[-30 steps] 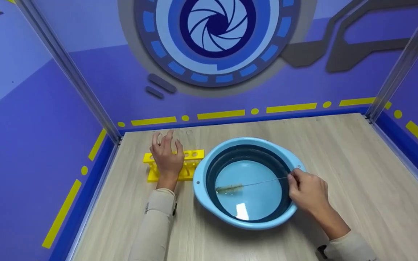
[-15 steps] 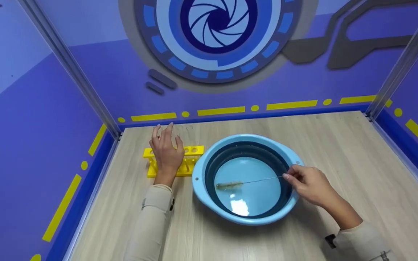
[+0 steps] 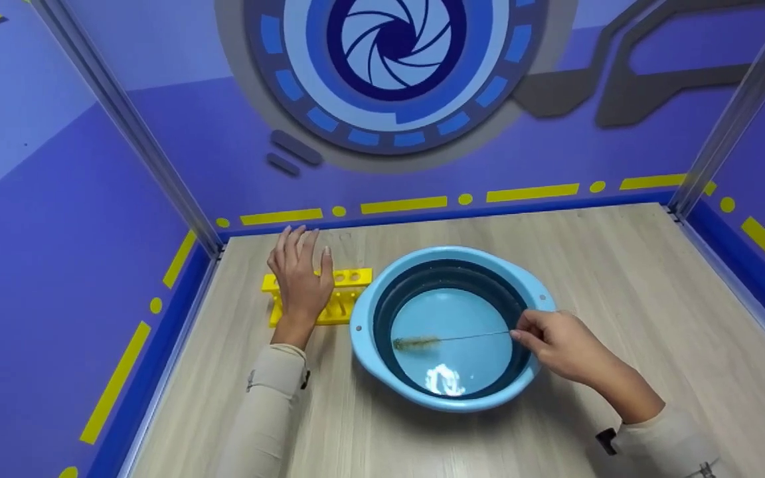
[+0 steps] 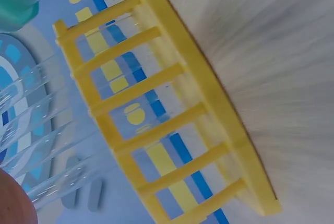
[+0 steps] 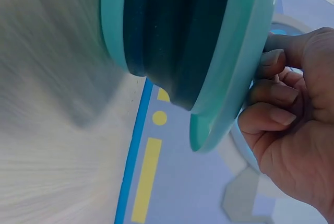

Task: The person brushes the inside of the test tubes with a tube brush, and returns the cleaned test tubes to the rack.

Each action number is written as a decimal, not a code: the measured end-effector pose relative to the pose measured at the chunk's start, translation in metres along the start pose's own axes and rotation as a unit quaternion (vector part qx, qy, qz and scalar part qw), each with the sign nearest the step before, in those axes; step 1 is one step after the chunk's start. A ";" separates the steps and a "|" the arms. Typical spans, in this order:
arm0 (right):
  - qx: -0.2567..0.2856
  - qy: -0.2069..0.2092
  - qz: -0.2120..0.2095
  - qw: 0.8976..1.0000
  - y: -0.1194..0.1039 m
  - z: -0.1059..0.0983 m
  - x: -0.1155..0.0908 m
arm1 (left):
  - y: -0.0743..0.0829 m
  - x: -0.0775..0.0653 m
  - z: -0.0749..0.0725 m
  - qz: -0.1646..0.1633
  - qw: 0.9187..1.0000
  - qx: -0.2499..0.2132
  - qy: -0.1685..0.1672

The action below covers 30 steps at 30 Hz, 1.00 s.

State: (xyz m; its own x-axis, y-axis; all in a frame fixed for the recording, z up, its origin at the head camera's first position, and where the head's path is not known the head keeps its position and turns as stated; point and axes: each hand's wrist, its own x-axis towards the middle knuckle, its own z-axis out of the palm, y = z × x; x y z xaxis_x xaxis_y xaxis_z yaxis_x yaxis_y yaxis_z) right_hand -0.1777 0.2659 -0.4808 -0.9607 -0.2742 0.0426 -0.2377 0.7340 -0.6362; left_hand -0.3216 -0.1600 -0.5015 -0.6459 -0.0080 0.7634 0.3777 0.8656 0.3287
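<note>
My right hand (image 3: 565,348) pinches the thin wire handle of a test tube brush (image 3: 416,343) over the right rim of a blue collapsible basin (image 3: 364,355). The brush's tan bristles lie inside the basin, toward its left wall. In the right wrist view the right hand's fingers (image 5: 282,96) are curled beside the rim. To the left, my left hand (image 3: 301,275) is over a yellow test tube rack (image 3: 364,273), fingers extended, and hides part of it. Several clear test tubes (image 4: 68,179) rise from the rack in the left wrist view, near a fingertip at the lower left.
The wood-grain tabletop (image 3: 635,279) extends to the right of the basin and in front of it. Blue patterned panels (image 3: 157,146) enclose the table at the back and sides, with metal posts (image 3: 728,113) at the corners. The basin stands close against the rack's right end.
My left hand has shifted slightly left, its fingers straighter and closer together. My right hand has moved a little left over the basin; the brush stays in nearly the same spot.
</note>
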 end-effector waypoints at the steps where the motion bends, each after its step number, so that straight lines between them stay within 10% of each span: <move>1: -0.004 -0.005 -0.003 1.000 -0.001 0.000 0.000 | 0.001 0.001 -0.001 -0.001 1.000 0.004 -0.003; 17: 0.002 -0.029 -0.023 0.999 -0.007 -0.006 -0.004 | 0.012 0.009 -0.002 -0.083 0.992 0.023 -0.089; 30: -0.059 0.026 -0.028 0.998 -0.005 -0.015 -0.005 | 0.014 0.018 -0.010 -0.065 0.996 -0.051 -0.014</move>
State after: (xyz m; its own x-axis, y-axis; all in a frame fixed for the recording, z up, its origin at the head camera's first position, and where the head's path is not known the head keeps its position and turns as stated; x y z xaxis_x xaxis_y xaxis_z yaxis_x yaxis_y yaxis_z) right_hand -0.1736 0.2727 -0.4665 -0.9510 -0.2862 0.1167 -0.3029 0.7879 -0.5362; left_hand -0.3215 -0.1527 -0.4777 -0.7118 -0.1023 0.6949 0.3531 0.8031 0.4799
